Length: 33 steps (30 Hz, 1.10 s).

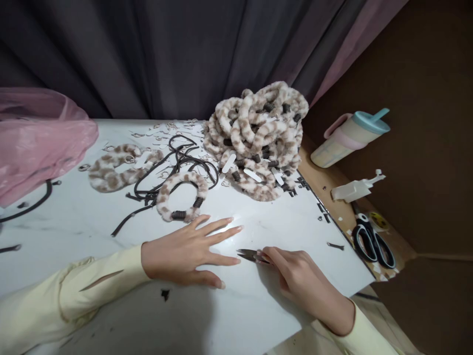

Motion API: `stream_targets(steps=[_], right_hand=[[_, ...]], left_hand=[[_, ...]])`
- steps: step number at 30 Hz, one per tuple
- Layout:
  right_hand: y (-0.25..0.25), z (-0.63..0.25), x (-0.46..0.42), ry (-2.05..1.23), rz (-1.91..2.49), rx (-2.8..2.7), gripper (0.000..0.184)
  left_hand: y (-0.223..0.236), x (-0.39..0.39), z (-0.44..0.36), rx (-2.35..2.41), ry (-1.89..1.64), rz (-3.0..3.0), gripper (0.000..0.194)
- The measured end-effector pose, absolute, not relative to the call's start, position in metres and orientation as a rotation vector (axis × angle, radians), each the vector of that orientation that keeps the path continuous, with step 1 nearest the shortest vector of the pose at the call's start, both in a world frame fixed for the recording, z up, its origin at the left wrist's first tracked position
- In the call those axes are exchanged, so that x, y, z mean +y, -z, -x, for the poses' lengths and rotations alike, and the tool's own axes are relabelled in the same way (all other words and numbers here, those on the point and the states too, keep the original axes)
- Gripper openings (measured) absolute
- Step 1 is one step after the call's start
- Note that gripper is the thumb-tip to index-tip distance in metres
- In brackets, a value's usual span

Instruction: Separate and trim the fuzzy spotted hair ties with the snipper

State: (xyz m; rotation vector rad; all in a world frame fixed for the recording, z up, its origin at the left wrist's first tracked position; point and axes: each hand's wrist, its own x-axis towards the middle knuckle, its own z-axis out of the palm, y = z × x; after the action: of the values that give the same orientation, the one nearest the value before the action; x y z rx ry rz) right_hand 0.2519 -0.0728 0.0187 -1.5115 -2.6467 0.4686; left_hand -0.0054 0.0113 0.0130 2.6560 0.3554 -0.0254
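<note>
My right hand (pixel 305 280) pinches a pair of small snips (pixel 253 255) low over the bench (pixel 254 310). Their long axis runs nearly crosswise, the blades slightly parted and pointing left, tips just beside the fingertips of my left hand (pixel 183 251). That hand is palm down, fingers spread wide, holding nothing. Just beyond it lies a furry ring (pixel 165 197), its two dark wrapped bands on the near and right sides; I can't tell whether my fingers touch it. Dark cord (pixel 125 219) tangles behind the ring, near a heap of furry rings (pixel 258 133).
</note>
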Motion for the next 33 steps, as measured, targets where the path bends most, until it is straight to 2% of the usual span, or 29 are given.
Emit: stream_targets(steps=[14,33], right_hand=[[-0.0226,-0.2497,-0.07,-0.841,1.686,-2.333,0.02],[-0.0205,-0.2447,-0.0701,-0.752,1.632,-2.421,0.016]], left_hand=[[-0.0167,0.0168,0.0035,0.395,0.024,-2.538,0.046],[-0.0171,0.0169,0.0035,0.382,0.027,-2.614,0.048]])
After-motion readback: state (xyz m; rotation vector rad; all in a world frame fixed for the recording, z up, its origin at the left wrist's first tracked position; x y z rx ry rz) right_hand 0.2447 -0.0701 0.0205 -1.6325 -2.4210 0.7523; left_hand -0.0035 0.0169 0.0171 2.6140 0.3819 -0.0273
